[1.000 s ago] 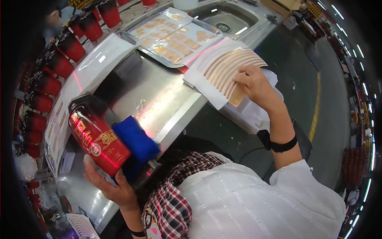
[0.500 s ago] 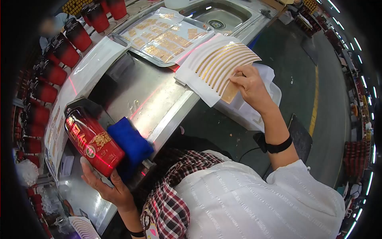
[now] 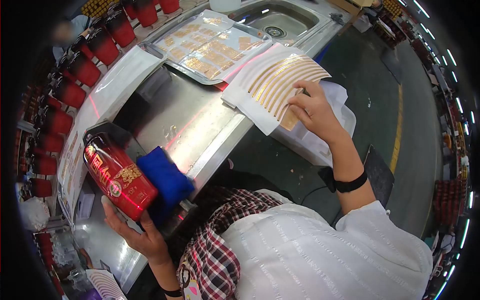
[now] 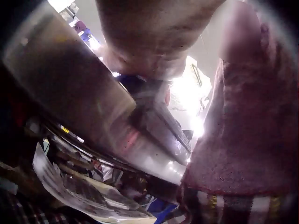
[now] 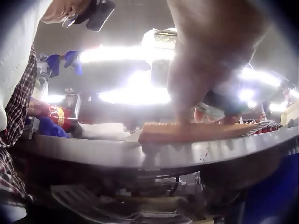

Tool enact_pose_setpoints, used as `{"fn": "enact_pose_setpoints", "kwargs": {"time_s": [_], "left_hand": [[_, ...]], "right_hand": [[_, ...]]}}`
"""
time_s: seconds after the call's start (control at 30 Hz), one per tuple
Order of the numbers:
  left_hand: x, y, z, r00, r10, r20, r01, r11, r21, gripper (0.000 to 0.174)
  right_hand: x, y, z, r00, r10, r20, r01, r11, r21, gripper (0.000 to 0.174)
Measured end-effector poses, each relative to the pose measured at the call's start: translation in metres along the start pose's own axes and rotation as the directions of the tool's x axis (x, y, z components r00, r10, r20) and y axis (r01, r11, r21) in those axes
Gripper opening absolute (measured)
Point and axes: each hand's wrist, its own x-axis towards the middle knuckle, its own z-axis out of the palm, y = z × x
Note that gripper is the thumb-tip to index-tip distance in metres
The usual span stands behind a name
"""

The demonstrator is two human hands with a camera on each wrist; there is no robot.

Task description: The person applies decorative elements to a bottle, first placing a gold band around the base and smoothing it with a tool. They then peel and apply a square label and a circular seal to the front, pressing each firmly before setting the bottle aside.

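In the head view, a red bottle (image 3: 122,177) with gold markings lies tilted against a dark support, beside a blue cloth (image 3: 167,175). My left hand (image 3: 137,237) holds its base between thumb and fingers. At the worktop's edge, my right hand (image 3: 317,112) has its thumb and bent forefinger at the lower right of a white sheet (image 3: 270,75) with curved gold strips, pinching there; the exact hold is partly hidden. The right wrist view shows the right hand (image 5: 205,70) blurred over the sheet, with the bottle (image 5: 60,114) at far left.
A metal tray (image 3: 217,81) of gold pieces stands behind the sheet, near a sink (image 3: 300,22). Several red-and-black containers (image 3: 82,67) line the far left. Under the sheet's right side is a white bin (image 3: 345,117). A black band circles each wrist.
The head view has shifted a little. The right forefinger has lifted and bent, with a wider gap to the thumb showing than half a second ago. The left hand stays at the bottle's base.
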Motion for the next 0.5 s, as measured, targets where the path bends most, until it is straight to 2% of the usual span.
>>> {"fn": "enact_pose_setpoints", "kwargs": {"time_s": [0.1, 0.27, 0.4, 0.5], "left_hand": [[0.002, 0.004, 0.003, 0.999, -0.043, 0.006, 0.044, 0.998, -0.034, 0.067], [0.002, -0.008, -0.008, 0.997, 0.032, 0.067, -0.041, 0.989, 0.140, 0.070], [0.009, -0.004, -0.017, 0.982, 0.153, 0.115, -0.180, 0.940, 0.290, 0.071], [0.008, -0.003, -0.014, 0.984, 0.154, 0.089, -0.172, 0.954, 0.245, 0.072]], "right_hand": [[0.004, 0.004, -0.003, 0.999, 0.050, 0.016, -0.051, 0.998, 0.026, 0.010], [0.014, -0.016, -0.013, 0.996, 0.090, 0.006, -0.089, 0.981, 0.174, 0.007], [0.041, -0.068, -0.013, 0.996, -0.056, 0.067, 0.036, 0.964, 0.265, 0.006], [0.063, -0.122, 0.002, 0.973, -0.184, 0.137, 0.117, 0.911, 0.395, 0.005]]}}
